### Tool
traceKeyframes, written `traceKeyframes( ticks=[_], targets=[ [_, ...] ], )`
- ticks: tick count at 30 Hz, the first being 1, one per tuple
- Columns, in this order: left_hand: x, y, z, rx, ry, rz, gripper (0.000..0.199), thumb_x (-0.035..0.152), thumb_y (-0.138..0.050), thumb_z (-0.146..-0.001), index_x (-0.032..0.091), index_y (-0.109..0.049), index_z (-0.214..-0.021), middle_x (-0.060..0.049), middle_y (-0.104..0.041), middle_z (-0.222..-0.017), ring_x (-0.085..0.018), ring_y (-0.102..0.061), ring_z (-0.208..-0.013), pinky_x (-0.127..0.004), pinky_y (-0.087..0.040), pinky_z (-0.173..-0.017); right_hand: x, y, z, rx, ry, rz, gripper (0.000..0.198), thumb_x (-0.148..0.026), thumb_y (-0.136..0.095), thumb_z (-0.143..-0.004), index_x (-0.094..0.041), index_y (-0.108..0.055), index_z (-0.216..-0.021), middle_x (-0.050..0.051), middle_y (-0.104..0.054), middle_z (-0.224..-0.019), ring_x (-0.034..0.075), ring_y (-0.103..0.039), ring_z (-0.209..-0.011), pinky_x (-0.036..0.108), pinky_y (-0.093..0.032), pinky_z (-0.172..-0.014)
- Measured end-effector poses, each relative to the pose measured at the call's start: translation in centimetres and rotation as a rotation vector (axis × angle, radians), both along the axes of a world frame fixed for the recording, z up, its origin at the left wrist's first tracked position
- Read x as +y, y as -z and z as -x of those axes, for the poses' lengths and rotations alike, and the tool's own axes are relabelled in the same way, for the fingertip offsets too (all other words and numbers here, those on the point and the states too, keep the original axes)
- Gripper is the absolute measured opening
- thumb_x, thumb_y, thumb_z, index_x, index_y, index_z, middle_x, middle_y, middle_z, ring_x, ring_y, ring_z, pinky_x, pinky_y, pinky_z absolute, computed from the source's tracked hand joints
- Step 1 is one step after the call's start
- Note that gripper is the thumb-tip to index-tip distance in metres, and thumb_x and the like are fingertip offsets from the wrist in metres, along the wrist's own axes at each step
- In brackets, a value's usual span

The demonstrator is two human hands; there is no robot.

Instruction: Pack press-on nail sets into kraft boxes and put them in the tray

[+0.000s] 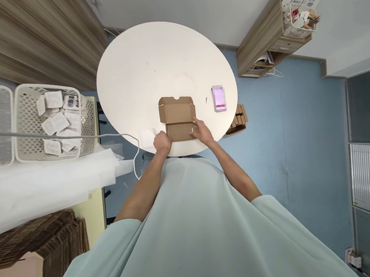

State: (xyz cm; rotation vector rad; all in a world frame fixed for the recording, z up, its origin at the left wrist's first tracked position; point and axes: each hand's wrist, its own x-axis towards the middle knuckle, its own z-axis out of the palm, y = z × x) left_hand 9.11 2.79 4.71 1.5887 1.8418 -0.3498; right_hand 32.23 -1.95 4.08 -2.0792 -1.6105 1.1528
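Note:
A small brown cardboard box [180, 131] lies on the white oval table, close to its front edge. Its lid [178, 112] is raised and folded back away from me, and the inside looks bare. My left hand [162, 143] is closed at the box's left front corner, its fingers curled and partly hidden. At the right wall, my right hand [203, 132] grips the box, with fingers reaching to the wall and over its edge. A white folded sheet [148, 138] lies just left of my left hand.
A phone with a pink screen [219, 98] lies on the right of the table [131, 65]. To the left stand a white basket [25, 124] of small packets and a roll of white wrap [44, 184]. Flattened cartons [64, 243] are below; a cable [112, 134] hangs across.

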Motion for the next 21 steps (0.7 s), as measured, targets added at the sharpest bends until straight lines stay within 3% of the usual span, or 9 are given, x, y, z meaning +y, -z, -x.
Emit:
traceKeyframes(
  ticks=[2, 4, 7, 9, 12, 16, 21],
  targets=[
    [-0.1, -0.1, -0.1, -0.008, -0.006, -0.002, 0.023, 0.019, -0.053, -0.105, 0.012, -0.067, -0.122, -0.025, -0.075, -0.126, -0.039, -0.073, -0.119, -0.045, -0.058, -0.094, -1.5, 0.0, -0.9, -0.087, 0.172, -0.058, 0.070, -0.037, -0.064, -0.106, -0.023, -0.039, -0.170, 0.016, -0.061, -0.153, 0.027, -0.068, -0.127, 0.040, -0.058, -0.105],
    [-0.1, -0.1, -0.2, -0.013, -0.011, -0.006, 0.024, 0.018, -0.052, -0.105, 0.012, -0.067, -0.123, -0.025, -0.075, -0.127, -0.039, -0.073, -0.119, -0.045, -0.058, -0.095, -2.8, 0.2, -1.7, -0.156, 0.290, -0.019, 0.060, -0.042, -0.064, -0.106, -0.018, -0.050, -0.160, 0.016, -0.067, -0.142, 0.026, -0.070, -0.118, 0.039, -0.058, -0.101],
    [-0.1, -0.1, -0.3, -0.009, -0.010, -0.013, 0.025, 0.017, -0.051, -0.105, 0.011, -0.067, -0.123, -0.026, -0.075, -0.127, -0.039, -0.073, -0.119, -0.045, -0.058, -0.094, -3.6, 1.0, -2.2, -0.148, 0.336, 0.113, 0.032, -0.039, -0.065, -0.105, -0.018, -0.067, -0.129, 0.012, -0.077, -0.123, 0.024, -0.074, -0.108, 0.035, -0.056, -0.098],
    [0.0, -0.1, -0.3, 0.000, -0.002, -0.016, 0.026, 0.017, -0.051, -0.104, 0.010, -0.067, -0.124, -0.026, -0.075, -0.128, -0.040, -0.073, -0.118, -0.045, -0.058, -0.094, -3.7, 1.4, -2.1, -0.124, 0.353, 0.161, 0.016, -0.036, -0.062, -0.105, -0.021, -0.068, -0.107, 0.010, -0.080, -0.112, 0.023, -0.075, -0.106, 0.032, -0.055, -0.095],
    [0.0, -0.2, -0.4, 0.011, -0.001, -0.011, 0.026, 0.016, -0.051, -0.104, 0.010, -0.067, -0.124, -0.027, -0.074, -0.129, -0.039, -0.073, -0.118, -0.045, -0.058, -0.094, -3.6, 1.4, -1.5, -0.108, 0.369, 0.139, 0.016, -0.033, -0.060, -0.105, -0.024, -0.063, -0.093, 0.008, -0.081, -0.105, 0.024, -0.076, -0.102, 0.032, -0.054, -0.090],
    [-0.2, -0.3, -0.4, 0.012, -0.015, -0.007, 0.026, 0.017, -0.053, -0.104, 0.010, -0.067, -0.124, -0.027, -0.074, -0.129, -0.040, -0.073, -0.120, -0.045, -0.059, -0.096, -3.2, 0.5, -0.7, -0.055, 0.344, 0.068, 0.016, -0.034, -0.059, -0.104, -0.026, -0.060, -0.091, 0.005, -0.080, -0.099, 0.024, -0.076, -0.098, 0.032, -0.054, -0.087],
    [-0.6, -0.6, -0.6, 0.008, -0.035, 0.005, 0.026, 0.017, -0.054, -0.103, 0.012, -0.068, -0.124, -0.026, -0.075, -0.127, -0.039, -0.073, -0.120, -0.046, -0.060, -0.097, -2.3, -0.5, 0.7, 0.013, 0.266, 0.076, 0.018, -0.038, -0.064, -0.105, -0.026, -0.060, -0.093, 0.004, -0.080, -0.099, 0.023, -0.077, -0.098, 0.031, -0.054, -0.087]
  ],
)
